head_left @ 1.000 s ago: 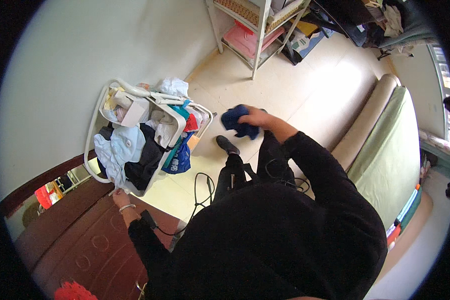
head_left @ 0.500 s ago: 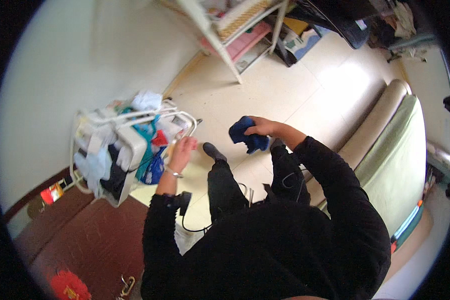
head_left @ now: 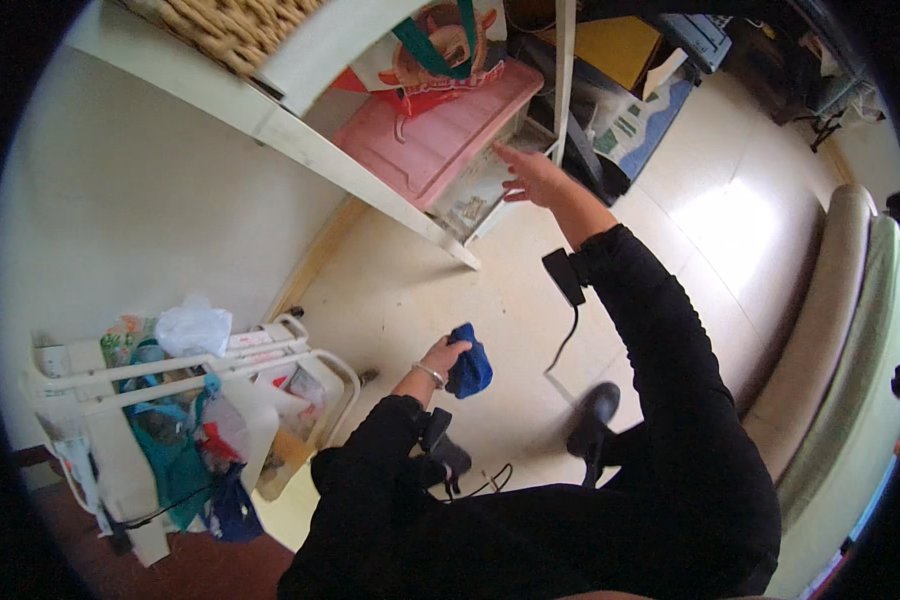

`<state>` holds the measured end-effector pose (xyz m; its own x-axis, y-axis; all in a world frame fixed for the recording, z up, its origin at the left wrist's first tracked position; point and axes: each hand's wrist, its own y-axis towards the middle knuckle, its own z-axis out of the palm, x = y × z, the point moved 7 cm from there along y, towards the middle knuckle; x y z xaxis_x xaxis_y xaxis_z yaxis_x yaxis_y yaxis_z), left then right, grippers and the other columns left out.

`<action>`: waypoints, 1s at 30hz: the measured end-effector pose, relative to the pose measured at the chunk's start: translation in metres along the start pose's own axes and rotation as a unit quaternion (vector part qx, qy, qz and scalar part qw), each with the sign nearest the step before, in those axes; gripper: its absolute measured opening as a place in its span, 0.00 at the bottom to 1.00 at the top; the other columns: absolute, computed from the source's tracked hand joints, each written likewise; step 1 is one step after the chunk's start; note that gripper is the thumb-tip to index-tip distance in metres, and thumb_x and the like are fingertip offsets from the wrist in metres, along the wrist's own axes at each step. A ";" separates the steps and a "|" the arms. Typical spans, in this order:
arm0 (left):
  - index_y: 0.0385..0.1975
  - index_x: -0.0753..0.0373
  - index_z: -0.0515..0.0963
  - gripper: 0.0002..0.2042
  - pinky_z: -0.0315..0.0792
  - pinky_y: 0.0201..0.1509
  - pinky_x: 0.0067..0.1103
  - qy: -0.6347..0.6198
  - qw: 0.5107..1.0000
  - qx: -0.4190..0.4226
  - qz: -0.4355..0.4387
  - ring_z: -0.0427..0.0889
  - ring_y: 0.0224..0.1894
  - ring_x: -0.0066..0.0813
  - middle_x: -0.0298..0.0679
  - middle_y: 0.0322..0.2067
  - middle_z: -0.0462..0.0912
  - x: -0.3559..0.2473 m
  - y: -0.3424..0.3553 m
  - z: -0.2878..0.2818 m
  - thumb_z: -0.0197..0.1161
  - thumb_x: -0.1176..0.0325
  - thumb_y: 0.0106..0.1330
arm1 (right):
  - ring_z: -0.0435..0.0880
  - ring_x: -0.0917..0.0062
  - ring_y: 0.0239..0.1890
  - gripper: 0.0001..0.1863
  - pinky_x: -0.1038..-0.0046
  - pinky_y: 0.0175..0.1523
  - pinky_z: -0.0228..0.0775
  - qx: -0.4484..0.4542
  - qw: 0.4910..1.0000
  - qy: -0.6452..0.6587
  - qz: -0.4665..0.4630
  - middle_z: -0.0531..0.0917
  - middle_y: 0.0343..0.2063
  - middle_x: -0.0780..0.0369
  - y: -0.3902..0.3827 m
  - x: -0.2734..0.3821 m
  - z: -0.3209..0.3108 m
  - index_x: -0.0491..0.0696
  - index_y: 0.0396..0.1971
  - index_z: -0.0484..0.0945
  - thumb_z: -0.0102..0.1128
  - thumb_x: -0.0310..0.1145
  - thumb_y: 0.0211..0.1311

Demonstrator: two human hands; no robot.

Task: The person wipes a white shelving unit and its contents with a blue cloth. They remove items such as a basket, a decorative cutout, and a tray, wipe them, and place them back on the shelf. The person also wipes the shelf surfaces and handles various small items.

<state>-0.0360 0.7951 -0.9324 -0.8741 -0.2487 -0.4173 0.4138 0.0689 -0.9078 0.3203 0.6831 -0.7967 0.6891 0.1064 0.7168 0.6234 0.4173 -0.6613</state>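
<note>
My left hand (head_left: 442, 358), with a bracelet at its wrist, is closed on a crumpled dark blue cloth (head_left: 472, 362) above the floor. Stretched out ahead, my right hand (head_left: 532, 178) has its fingers apart and nothing in them. It is nearest to the pink lid (head_left: 425, 135) of a storage box on the low level of a white shelf unit (head_left: 300, 140). Whether its fingertips touch the box cannot be told. A bag with green handles (head_left: 448, 55) stands on that lid.
At the left a white-framed rack (head_left: 185, 375) carries bags and cloths. A woven basket (head_left: 238, 30) sits on the shelf top. Dark furniture with a yellow panel (head_left: 610, 45) stands beyond. A sofa (head_left: 815, 320) with a green cover runs along the right.
The blue cloth has passed from my right hand to my left. My right hand has moved forward to the shelf unit, which is now closer; the rack appears lower in view.
</note>
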 end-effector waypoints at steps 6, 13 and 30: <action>0.53 0.67 0.66 0.22 0.74 0.41 0.30 0.009 0.999 0.048 0.003 0.77 0.44 0.30 0.42 0.42 0.78 -0.012 0.061 -0.041 0.59 0.67 0.58 | 0.75 0.78 0.38 0.30 0.79 0.46 0.68 -0.288 0.844 -0.082 -0.445 0.76 0.38 0.61 0.006 0.101 -0.034 0.38 0.47 0.66 0.67 0.42 0.51; 0.58 0.58 0.63 0.21 0.68 0.47 0.24 0.185 0.952 0.058 0.236 0.74 0.47 0.23 0.34 0.48 0.75 -0.155 -0.055 0.005 0.56 0.65 0.65 | 0.77 0.68 0.41 0.27 0.70 0.46 0.68 -0.092 0.833 -0.082 -0.540 0.79 0.37 0.55 -0.006 0.242 0.000 0.37 0.43 0.70 0.66 0.41 0.50; 0.52 0.70 0.56 0.29 0.70 0.49 0.27 0.190 0.759 -0.230 0.579 0.71 0.49 0.34 0.45 0.47 0.68 -0.311 -0.070 0.062 0.64 0.72 0.54 | 0.74 0.84 0.29 0.03 0.80 0.37 0.68 -0.035 0.836 -0.111 -0.536 0.77 0.25 0.67 -0.157 0.052 -0.080 0.43 0.27 0.75 0.61 0.23 0.53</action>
<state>0.2226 0.8076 -0.7366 -0.0384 0.5265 -0.8493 0.9038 0.3808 0.1952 0.2879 0.5506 -0.6731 -0.3613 -0.1260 0.9239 0.8643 0.3267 0.3825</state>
